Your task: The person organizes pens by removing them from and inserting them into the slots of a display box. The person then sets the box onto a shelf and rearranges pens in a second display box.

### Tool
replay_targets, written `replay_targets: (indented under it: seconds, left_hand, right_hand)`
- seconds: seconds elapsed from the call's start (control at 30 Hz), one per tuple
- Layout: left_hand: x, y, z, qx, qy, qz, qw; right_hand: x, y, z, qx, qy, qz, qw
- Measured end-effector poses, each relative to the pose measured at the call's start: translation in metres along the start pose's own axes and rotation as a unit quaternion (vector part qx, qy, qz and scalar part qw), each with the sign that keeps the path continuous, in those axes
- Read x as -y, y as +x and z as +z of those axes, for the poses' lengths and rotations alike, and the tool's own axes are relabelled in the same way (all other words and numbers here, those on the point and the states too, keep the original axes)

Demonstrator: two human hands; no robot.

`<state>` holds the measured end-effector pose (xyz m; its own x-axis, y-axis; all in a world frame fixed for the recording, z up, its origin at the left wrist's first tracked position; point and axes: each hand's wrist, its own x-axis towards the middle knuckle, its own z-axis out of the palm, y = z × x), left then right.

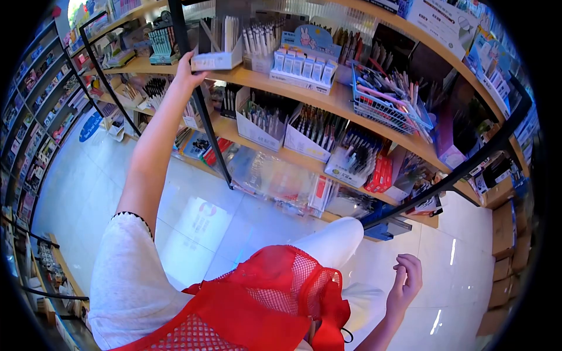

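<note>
My left hand (188, 72) reaches out to the upper shelf and grips the left corner of a white pen display box (218, 61), beside the black shelf post. The box stands at the shelf's front edge with several pale pens in it. To its right are white pens (262, 38) in a holder and a blue rabbit-print display (304, 61) of small boxes. My right hand (405, 282) hangs low over the floor at the right, its fingers loosely bent and apart. Nothing shows in it, and it touches no shelf.
A blue wire basket (383, 105) full of pens sits farther right on the shelf. Below are white pen boxes (257, 136) and red boxes (380, 174). Black metal posts (213, 137) stand at the front. A red mesh vest (252, 298) covers my torso. Cardboard boxes (503, 228) stack at right.
</note>
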<state>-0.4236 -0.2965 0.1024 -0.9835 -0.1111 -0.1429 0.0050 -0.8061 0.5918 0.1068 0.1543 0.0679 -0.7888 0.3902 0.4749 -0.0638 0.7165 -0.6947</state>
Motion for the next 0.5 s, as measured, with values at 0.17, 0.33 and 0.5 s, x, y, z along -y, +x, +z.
replay_targets:
  seconds: [0.17, 0.33, 0.5]
  left_hand:
    - [0.039, 0.024, 0.024, -0.055, 0.028, 0.063, 0.996]
    - [0.074, 0.048, 0.02, -0.108, 0.201, 0.149, 0.962]
    - [0.166, 0.002, -0.032, -0.297, 0.448, 0.313, 0.783]
  right_hand:
    - [-0.009, -0.002, 0.001, 0.006, 0.001, 0.012, 1.0]
    - [-0.016, -0.003, 0.006, 0.023, 0.003, 0.034, 0.999]
    - [-0.03, -0.014, 0.012, 0.024, 0.016, 0.082, 0.996]
